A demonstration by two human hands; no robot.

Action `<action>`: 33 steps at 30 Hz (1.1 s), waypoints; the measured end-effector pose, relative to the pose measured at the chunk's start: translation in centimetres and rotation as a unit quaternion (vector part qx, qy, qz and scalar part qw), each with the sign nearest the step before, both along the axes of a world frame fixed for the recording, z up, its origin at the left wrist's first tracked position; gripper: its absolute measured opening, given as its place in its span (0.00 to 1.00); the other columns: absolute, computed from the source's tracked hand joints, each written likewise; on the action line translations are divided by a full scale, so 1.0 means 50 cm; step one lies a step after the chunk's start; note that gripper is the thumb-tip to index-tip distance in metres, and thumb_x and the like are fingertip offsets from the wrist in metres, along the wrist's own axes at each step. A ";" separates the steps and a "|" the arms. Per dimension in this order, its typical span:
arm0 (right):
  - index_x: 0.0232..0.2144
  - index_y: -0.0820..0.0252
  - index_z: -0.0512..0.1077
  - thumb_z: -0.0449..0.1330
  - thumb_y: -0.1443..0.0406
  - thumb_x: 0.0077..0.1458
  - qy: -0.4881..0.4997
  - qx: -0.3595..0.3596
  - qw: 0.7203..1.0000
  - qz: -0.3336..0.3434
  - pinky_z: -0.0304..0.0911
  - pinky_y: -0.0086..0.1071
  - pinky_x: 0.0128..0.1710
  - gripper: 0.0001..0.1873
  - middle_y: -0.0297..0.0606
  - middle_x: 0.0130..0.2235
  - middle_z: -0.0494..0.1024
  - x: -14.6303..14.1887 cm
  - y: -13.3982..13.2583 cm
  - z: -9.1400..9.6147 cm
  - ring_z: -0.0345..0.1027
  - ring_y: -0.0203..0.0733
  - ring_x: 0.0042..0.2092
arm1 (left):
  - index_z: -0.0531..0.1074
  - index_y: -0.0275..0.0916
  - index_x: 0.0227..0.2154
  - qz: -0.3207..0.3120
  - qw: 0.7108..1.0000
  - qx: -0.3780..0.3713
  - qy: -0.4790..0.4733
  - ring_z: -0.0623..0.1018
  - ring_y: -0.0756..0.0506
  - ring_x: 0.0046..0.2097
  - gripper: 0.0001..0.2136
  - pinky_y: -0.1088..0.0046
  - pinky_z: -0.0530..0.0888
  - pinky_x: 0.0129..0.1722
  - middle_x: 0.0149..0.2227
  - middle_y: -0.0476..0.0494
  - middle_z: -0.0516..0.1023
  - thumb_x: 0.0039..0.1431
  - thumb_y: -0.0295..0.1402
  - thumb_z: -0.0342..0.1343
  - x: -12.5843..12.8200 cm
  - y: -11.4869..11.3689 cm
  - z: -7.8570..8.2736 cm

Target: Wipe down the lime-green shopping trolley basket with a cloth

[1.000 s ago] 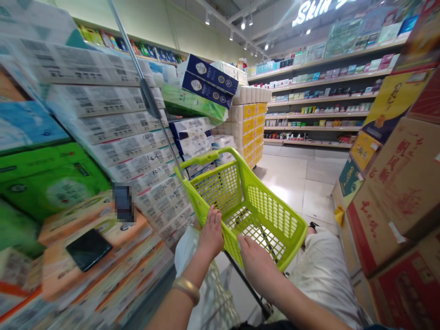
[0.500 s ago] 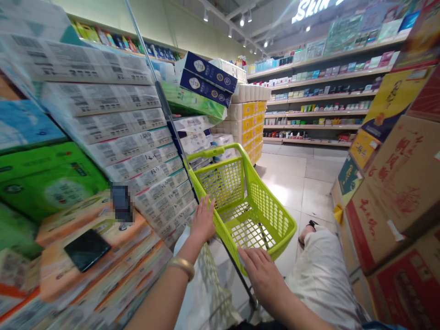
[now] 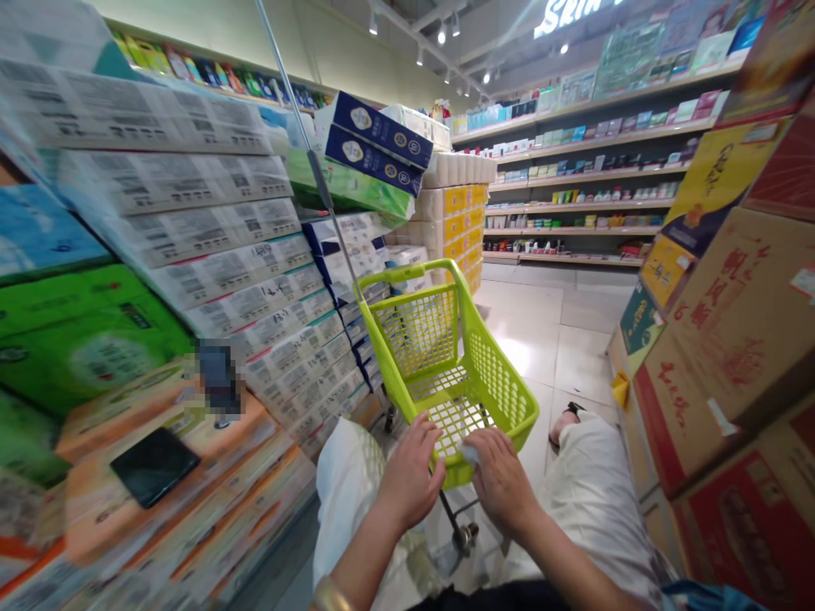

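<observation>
A lime-green shopping cart basket (image 3: pixel 497 361) with perforated walls stands tilted before me, and nothing lies inside it. My left hand (image 3: pixel 411 475) is at the basket's near left corner, fingers loosely bent over the rim and thumb apart. A gold bangle (image 3: pixel 331 594) circles that wrist. Closed around a small white wad that looks like a tissue (image 3: pixel 469 454), my right hand (image 3: pixel 503 479) is at the near rim, close to the left one. A metal pole (image 3: pixel 318 178) rises from the cart's far left corner. My legs in white trousers (image 3: pixel 592 492) flank the cart.
Stacked paper packs (image 3: pixel 210 187) rise at left. A black tablet-like device (image 3: pixel 154 465) and a blurred-out phone-like item (image 3: pixel 220 378) lie on orange packs (image 3: pixel 82 501). Cardboard cartons (image 3: pixel 732 331) line the right. Stocked shelves (image 3: pixel 573 204) stand beyond the tiled floor (image 3: pixel 519 310).
My left hand has moved right and nearer along the rim, from the left side to the near corner. The right hand has shifted slightly, and the white wad shows more. The cart has swung slightly.
</observation>
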State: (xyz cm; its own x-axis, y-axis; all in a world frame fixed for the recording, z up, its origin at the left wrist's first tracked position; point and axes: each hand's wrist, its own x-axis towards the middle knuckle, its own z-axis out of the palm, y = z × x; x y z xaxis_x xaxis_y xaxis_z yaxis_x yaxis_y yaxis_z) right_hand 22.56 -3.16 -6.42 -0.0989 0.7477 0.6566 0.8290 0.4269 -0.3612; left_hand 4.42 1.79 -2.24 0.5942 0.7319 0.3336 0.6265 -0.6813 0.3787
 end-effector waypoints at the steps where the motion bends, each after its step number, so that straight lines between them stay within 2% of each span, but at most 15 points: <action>1: 0.46 0.60 0.63 0.47 0.76 0.48 0.001 0.008 0.999 -0.031 0.51 0.47 0.58 0.22 0.41 0.44 0.71 0.023 0.004 -0.005 0.62 0.44 0.51 | 0.67 0.40 0.49 -0.001 1.000 -0.001 0.012 0.60 0.37 0.65 0.17 0.50 0.64 0.61 0.55 0.37 0.69 0.54 0.31 0.53 -0.002 -0.001 0.002; 4: 0.45 0.61 0.64 0.48 0.75 0.51 0.011 0.024 0.992 -0.119 0.50 0.48 0.59 0.19 0.43 0.45 0.70 0.063 0.012 -0.015 0.61 0.46 0.51 | 0.66 0.40 0.46 0.012 0.999 0.004 0.040 0.58 0.33 0.65 0.23 0.47 0.63 0.61 0.55 0.35 0.67 0.46 0.36 0.62 0.000 0.001 0.000; 6: 0.44 0.62 0.65 0.48 0.75 0.50 0.020 0.021 0.989 -0.142 0.50 0.49 0.59 0.18 0.44 0.43 0.71 0.051 0.014 -0.014 0.61 0.47 0.50 | 0.65 0.40 0.46 0.030 0.998 0.014 0.049 0.57 0.33 0.65 0.23 0.46 0.63 0.61 0.56 0.35 0.66 0.45 0.34 0.63 0.006 0.002 -0.009; 8: 0.43 0.61 0.66 0.48 0.76 0.49 0.020 0.008 0.993 -0.117 0.51 0.47 0.57 0.19 0.42 0.41 0.71 0.009 0.012 -0.006 0.62 0.46 0.48 | 0.64 0.40 0.45 0.047 0.997 0.025 0.055 0.56 0.33 0.66 0.21 0.47 0.63 0.61 0.56 0.35 0.66 0.48 0.32 0.61 0.012 0.003 -0.019; 11: 0.45 0.60 0.66 0.49 0.77 0.48 0.006 -0.018 0.999 -0.037 0.53 0.43 0.55 0.22 0.40 0.41 0.73 -0.063 0.008 0.007 0.62 0.44 0.46 | 0.63 0.40 0.45 0.056 0.996 0.031 0.067 0.56 0.34 0.66 0.18 0.48 0.64 0.61 0.55 0.36 0.66 0.51 0.29 0.58 0.013 0.006 -0.029; 13: 0.45 0.59 0.67 0.50 0.76 0.48 -0.001 -0.034 0.999 -0.012 0.54 0.41 0.54 0.21 0.39 0.42 0.73 -0.083 0.008 0.011 0.63 0.43 0.46 | 0.63 0.40 0.45 0.057 0.995 0.033 0.073 0.56 0.34 0.66 0.17 0.49 0.64 0.61 0.55 0.36 0.66 0.52 0.28 0.57 0.007 0.009 -0.032; 15: 0.44 0.58 0.67 0.50 0.76 0.49 -0.010 -0.042 0.999 -0.010 0.55 0.40 0.53 0.20 0.39 0.42 0.74 -0.067 0.009 0.010 0.63 0.43 0.46 | 0.62 0.40 0.45 0.056 0.995 0.039 0.074 0.56 0.35 0.66 0.18 0.49 0.64 0.61 0.55 0.37 0.67 0.51 0.27 0.57 -0.002 0.012 -0.032; 17: 0.43 0.59 0.68 0.49 0.76 0.49 -0.016 -0.037 0.999 -0.027 0.54 0.41 0.54 0.19 0.39 0.41 0.73 -0.026 0.012 0.004 0.63 0.44 0.47 | 0.62 0.41 0.45 0.053 0.995 0.047 0.073 0.56 0.36 0.66 0.18 0.49 0.64 0.61 0.56 0.38 0.66 0.51 0.27 0.57 -0.010 0.014 -0.032; 20: 0.42 0.59 0.68 0.48 0.75 0.52 -0.005 -0.016 0.995 -0.094 0.51 0.44 0.57 0.17 0.41 0.41 0.73 0.037 0.016 -0.001 0.62 0.45 0.48 | 0.62 0.41 0.45 0.055 0.995 0.048 0.071 0.56 0.36 0.67 0.18 0.49 0.64 0.61 0.56 0.38 0.66 0.51 0.27 0.57 -0.015 0.017 -0.034; 22: 0.41 0.60 0.68 0.47 0.74 0.53 0.011 -0.015 0.990 -0.137 0.51 0.44 0.56 0.16 0.42 0.41 0.73 0.048 0.016 0.003 0.61 0.46 0.48 | 0.62 0.41 0.45 0.061 0.995 0.043 0.071 0.56 0.36 0.67 0.18 0.50 0.64 0.61 0.56 0.37 0.66 0.50 0.26 0.57 -0.013 0.018 -0.036; 24: 0.40 0.60 0.69 0.48 0.74 0.52 0.020 -0.028 0.990 -0.139 0.52 0.43 0.55 0.16 0.41 0.39 0.73 0.023 0.016 0.010 0.61 0.46 0.46 | 0.62 0.40 0.45 0.065 0.995 0.039 0.070 0.55 0.35 0.67 0.19 0.50 0.64 0.61 0.56 0.37 0.66 0.50 0.26 0.57 -0.009 0.017 -0.037; 29: 0.41 0.58 0.71 0.52 0.76 0.51 -0.011 -0.070 0.996 -0.047 0.52 0.37 0.51 0.17 0.38 0.38 0.74 -0.096 0.018 0.028 0.62 0.43 0.42 | 0.63 0.40 0.45 0.059 0.996 0.034 0.059 0.54 0.35 0.67 0.17 0.48 0.63 0.61 0.56 0.36 0.66 0.51 0.26 0.55 -0.009 0.016 -0.038; 31: 0.41 0.58 0.71 0.53 0.75 0.50 -0.024 -0.081 0.996 -0.033 0.52 0.36 0.49 0.17 0.37 0.38 0.74 -0.111 0.019 0.032 0.62 0.42 0.42 | 0.63 0.40 0.44 0.060 0.996 0.029 0.059 0.55 0.35 0.67 0.17 0.48 0.63 0.61 0.56 0.36 0.66 0.50 0.26 0.55 -0.012 0.016 -0.038; 33: 0.40 0.57 0.71 0.53 0.75 0.50 -0.028 -0.092 0.995 -0.027 0.53 0.35 0.48 0.16 0.36 0.38 0.74 -0.095 0.020 0.034 0.62 0.42 0.42 | 0.63 0.40 0.44 0.064 0.996 0.029 0.061 0.55 0.35 0.67 0.18 0.48 0.63 0.61 0.56 0.36 0.66 0.49 0.25 0.55 -0.014 0.017 -0.036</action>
State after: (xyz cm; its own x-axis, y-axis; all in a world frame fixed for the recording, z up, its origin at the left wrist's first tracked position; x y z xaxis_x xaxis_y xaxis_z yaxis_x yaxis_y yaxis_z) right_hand 17.81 -2.16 -4.72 -0.0880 0.8599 0.5028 0.8703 0.3119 -0.3811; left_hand 3.71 2.64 -4.06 0.5364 0.7856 0.3084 0.7486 -0.6117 0.2560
